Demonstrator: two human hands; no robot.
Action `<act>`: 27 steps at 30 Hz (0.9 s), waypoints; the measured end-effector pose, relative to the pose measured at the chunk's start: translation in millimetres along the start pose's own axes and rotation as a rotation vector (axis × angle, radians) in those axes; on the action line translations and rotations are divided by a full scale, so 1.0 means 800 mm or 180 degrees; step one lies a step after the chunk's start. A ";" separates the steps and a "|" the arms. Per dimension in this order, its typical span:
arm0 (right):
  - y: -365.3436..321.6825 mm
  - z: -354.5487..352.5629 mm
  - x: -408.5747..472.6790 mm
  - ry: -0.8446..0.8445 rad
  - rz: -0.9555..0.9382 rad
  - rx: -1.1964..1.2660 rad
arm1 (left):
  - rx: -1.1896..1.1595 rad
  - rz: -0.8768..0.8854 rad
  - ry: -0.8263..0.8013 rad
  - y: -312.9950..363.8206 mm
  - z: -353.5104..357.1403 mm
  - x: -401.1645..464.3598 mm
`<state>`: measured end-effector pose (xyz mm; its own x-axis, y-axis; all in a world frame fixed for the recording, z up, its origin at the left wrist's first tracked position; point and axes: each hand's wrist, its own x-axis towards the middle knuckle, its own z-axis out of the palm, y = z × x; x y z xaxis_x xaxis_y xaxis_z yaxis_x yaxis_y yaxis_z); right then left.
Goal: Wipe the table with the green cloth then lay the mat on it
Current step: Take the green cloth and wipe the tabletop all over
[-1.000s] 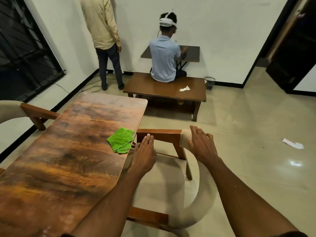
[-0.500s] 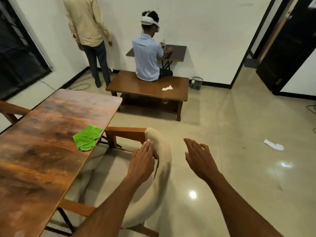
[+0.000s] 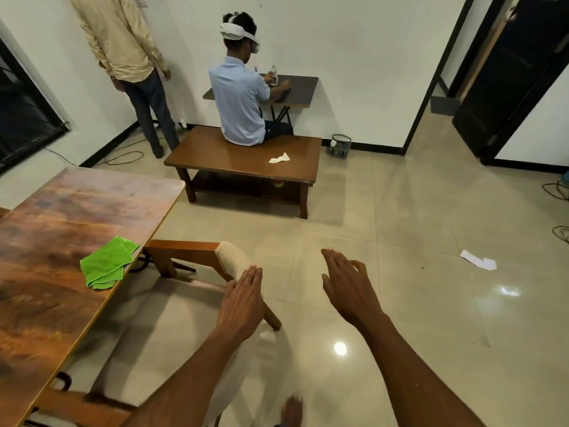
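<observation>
A folded green cloth [image 3: 106, 266] lies at the right edge of a long wooden table [image 3: 55, 241], one corner just over that edge, with no hand on it. The person's left hand [image 3: 243, 303] rests flat, fingers straight and together, on the padded back of a wooden chair [image 3: 197, 257] drawn out beside the table. The right hand [image 3: 348, 285] hovers over the tiled floor [image 3: 415, 318] with fingers loosely spread, holding nothing.
</observation>
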<state>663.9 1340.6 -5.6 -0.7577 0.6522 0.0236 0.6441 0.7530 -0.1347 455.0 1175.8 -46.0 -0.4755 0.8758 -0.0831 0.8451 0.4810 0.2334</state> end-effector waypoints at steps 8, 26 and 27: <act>0.056 -0.002 0.146 -0.0395 0.0093 0.0006 | 0.0049 -0.0224 -0.0025 0.018 0.015 0.133; 0.169 0.015 0.451 -0.0669 -0.0821 0.0035 | 0.0078 -0.1280 0.0132 0.017 -0.030 0.379; 0.171 0.016 0.477 -0.0674 -0.0951 -0.0035 | 0.0038 -0.1459 0.0177 0.014 -0.033 0.387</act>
<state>461.6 1691.8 -28.1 -0.9169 0.3716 -0.1455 0.3911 0.9093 -0.1421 310.8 1451.4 -43.8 -0.8130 0.5692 -0.1229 0.5472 0.8189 0.1734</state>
